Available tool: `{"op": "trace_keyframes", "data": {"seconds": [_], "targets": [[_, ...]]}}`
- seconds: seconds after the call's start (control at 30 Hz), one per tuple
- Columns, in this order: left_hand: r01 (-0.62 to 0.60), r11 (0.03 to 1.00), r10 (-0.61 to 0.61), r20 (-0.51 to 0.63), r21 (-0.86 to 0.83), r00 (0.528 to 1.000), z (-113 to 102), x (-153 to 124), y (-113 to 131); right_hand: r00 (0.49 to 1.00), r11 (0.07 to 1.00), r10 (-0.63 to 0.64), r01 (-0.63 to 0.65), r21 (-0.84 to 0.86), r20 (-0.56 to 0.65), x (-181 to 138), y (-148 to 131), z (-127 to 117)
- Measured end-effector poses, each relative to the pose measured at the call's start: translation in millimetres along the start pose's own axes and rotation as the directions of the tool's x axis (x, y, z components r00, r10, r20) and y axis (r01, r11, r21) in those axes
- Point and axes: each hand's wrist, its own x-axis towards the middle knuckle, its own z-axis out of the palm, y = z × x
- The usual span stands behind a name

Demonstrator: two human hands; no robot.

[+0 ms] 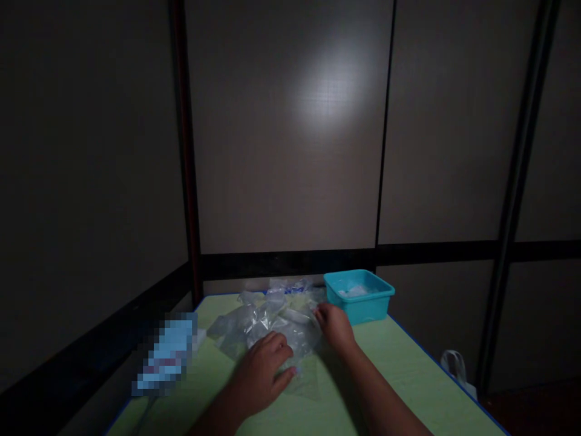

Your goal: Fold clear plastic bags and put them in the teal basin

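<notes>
A heap of clear plastic bags [267, 321] lies on a pale green table [399, 375] with a blue edge. My left hand [263, 372] rests palm down on the near part of the heap, fingers stretched and slightly curled over the plastic. My right hand [334, 326] is at the heap's right side, fingers curled and pinching the edge of a bag. Both forearms reach in from the bottom of the view.
A teal plastic tub [359, 295] with something pale inside stands at the table's far right corner, just behind my right hand. A blurred blue patch [166, 354] sits at the table's left edge. Dark panelled walls close in behind and left. A white bag [456, 366] lies on the floor right.
</notes>
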Motion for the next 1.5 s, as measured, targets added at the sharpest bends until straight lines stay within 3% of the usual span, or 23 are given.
{"op": "trace_keyframes", "data": {"seconds": [0.1, 0.17, 0.27, 0.33, 0.43, 0.5, 0.63, 0.9, 0.97, 1.03, 1.1, 1.17, 1.27, 1.37, 1.43, 1.5], "targets": [[0.098, 0.99, -0.11, -0.121, -0.097, 0.987, 3.1, 0.5, -17.5, 0.981, 0.993, 0.115, -0.115, 0.007, -0.157, 3.4, 5.4, -8.1], [0.134, 0.977, -0.163, -0.175, -0.166, 0.971, 1.8, 2.0, -29.6, 0.972, 0.973, 0.16, -0.127, 0.191, -0.174, 3.7, 1.8, -9.9], [0.153, 0.958, -0.202, -0.191, -0.242, 0.961, -0.8, 3.6, -38.2, 0.993, 0.805, 0.114, -0.071, 0.589, -0.038, -0.8, -17.5, -7.7], [0.168, 0.938, -0.23, -0.184, -0.302, 0.955, 0.3, 3.7, -37.0, 0.997, 0.703, 0.026, -0.072, 0.708, 0.075, -8.3, -36.5, -4.1], [0.172, 0.864, -0.271, -0.151, -0.474, 0.951, 6.8, 3.3, -30.2, 0.959, 0.417, -0.131, -0.176, 0.892, 0.25, -23.6, -63.1, 4.1], [0.19, 0.777, -0.323, -0.121, -0.6, 0.939, 11.8, 3.5, -25.9, 0.935, 0.341, -0.212, -0.201, 0.918, 0.284, -32.2, -74.0, 10.8], [0.27, 0.618, -0.438, -0.037, -0.738, 0.898, 11.8, 5.3, -26.1, 0.942, 0.381, -0.185, -0.194, 0.904, 0.279, -37.7, -76.0, 19.0], [0.284, 0.51, -0.67, -0.168, -0.812, 0.723, -9.1, 6.9, -51.1, 0.986, 0.437, 0.035, -0.16, 0.885, 0.161, -25.9, -52.2, 15.3], [0.276, 0.495, -0.649, -0.139, -0.824, 0.748, -7.0, 5.2, -48.7, 0.988, 0.447, 0.079, -0.151, 0.882, 0.129, -26.3, -51.6, 17.9], [0.272, 0.475, -0.541, -0.034, -0.837, 0.84, -0.4, 3.5, -41.9, 0.986, 0.416, 0.063, -0.168, 0.894, 0.156, -29.4, -55.1, 20.2], [0.263, 0.464, -0.399, 0.065, -0.846, 0.915, 8.9, 2.8, -35.1, 0.966, 0.342, -0.05, -0.223, 0.913, 0.254, -34.5, -60.8, 20.8], [0.247, 0.452, -0.329, 0.097, -0.857, 0.939, 17.3, 3.1, -31.9, 0.914, 0.271, -0.199, -0.296, 0.916, 0.354, -39.5, -65.5, 19.7], [0.251, 0.405, -0.325, 0.118, -0.879, 0.938, 21.7, 4.0, -34.3, 0.856, 0.236, -0.284, -0.375, 0.897, 0.432, -43.3, -66.8, 16.5], [0.251, 0.372, -0.366, 0.107, -0.894, 0.924, 14.8, 3.6, -37.5, 0.856, 0.24, -0.264, -0.387, 0.89, 0.444, -41.6, -63.8, 13.7], [0.243, 0.353, -0.46, 0.058, -0.903, 0.886, 7.0, 3.3, -39.1, 0.876, 0.237, -0.23, -0.371, 0.898, 0.423, -38.8, -61.8, 12.0], [0.203, 0.273, -0.581, 0.007, -0.94, 0.814, -0.9, 3.5, -42.6, 0.9, 0.242, -0.19, -0.345, 0.907, 0.393, -35.8, -59.7, 10.2]]}}
